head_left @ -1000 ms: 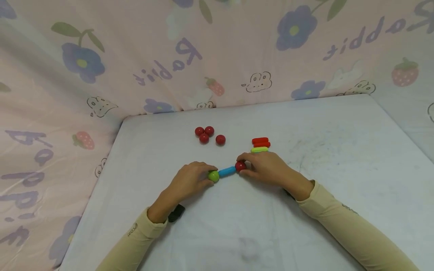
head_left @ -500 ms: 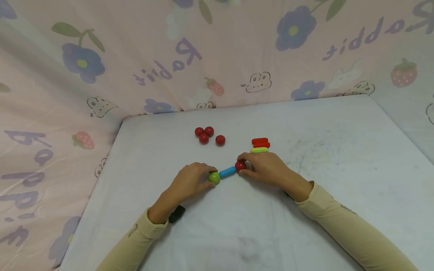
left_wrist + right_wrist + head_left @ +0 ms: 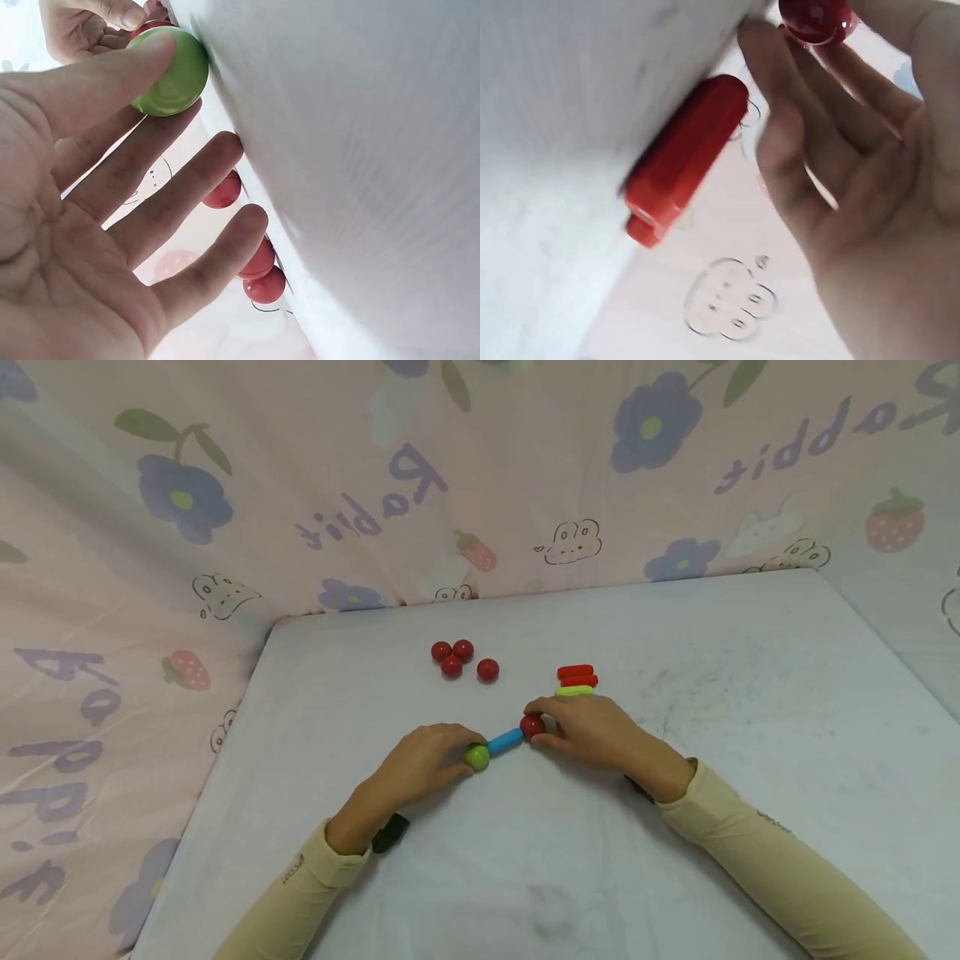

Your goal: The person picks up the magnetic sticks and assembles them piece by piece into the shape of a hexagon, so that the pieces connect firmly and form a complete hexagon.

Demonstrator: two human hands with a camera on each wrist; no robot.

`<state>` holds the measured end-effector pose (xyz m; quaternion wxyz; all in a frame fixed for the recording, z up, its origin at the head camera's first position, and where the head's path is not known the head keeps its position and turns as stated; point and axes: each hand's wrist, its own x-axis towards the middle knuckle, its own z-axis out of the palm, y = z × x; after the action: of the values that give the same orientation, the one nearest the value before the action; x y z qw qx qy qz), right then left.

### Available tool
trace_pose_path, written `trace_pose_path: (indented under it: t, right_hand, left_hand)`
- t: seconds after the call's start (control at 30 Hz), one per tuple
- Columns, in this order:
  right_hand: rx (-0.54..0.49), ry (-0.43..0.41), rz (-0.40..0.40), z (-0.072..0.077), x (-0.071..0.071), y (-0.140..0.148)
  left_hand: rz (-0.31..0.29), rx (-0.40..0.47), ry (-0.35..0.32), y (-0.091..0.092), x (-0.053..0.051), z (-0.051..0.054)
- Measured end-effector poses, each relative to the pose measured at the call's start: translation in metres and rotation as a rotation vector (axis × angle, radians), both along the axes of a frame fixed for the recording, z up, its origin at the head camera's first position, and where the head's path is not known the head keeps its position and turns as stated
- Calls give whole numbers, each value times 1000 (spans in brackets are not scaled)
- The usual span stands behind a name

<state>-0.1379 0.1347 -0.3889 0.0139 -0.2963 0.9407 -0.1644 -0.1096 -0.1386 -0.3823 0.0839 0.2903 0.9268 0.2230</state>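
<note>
In the head view a blue rod [image 3: 505,742] lies between a green ball [image 3: 477,757] and a red ball [image 3: 532,726], its ends meeting both. My left hand [image 3: 422,762] pinches the green ball between thumb and fingers; the left wrist view shows the thumb across that ball [image 3: 174,75], with the outer fingers spread. With thumb and fingertips my right hand [image 3: 592,733] holds the red ball, which also appears at the top of the right wrist view [image 3: 819,19]. Whether the rod is fixed into the balls cannot be made out.
Several loose red balls [image 3: 452,667] sit behind the left hand on the white tabletop [image 3: 735,693]. Two red rods [image 3: 577,676] and a yellow-green rod [image 3: 574,691] lie just beyond the right hand. A printed curtain [image 3: 510,468] hangs behind the table.
My left hand and the green ball have shifted slightly right and toward me, and the blue rod slants a little more. The right hand stays almost where it was, on the red ball.
</note>
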Motion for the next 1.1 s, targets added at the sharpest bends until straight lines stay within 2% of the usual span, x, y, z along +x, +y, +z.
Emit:
trace_pose_path:
  t: [0.4, 0.57, 0.7, 0.9, 1.1]
  right_hand:
    - [-33, 92, -29, 7, -11, 48]
    - [2, 61, -70, 5, -12, 63]
    - [26, 41, -70, 3, -13, 69]
    - [29, 45, -50, 0, -14, 71]
    - [27, 47, -48, -3, -15, 71]
  left_hand:
    - [45, -7, 19, 1, 3, -1]
    - [104, -31, 6, 2, 7, 3]
    - [128, -21, -8, 2, 9, 2]
    - [120, -9, -19, 2, 10, 2]
    - [83, -20, -8, 1, 9, 0]
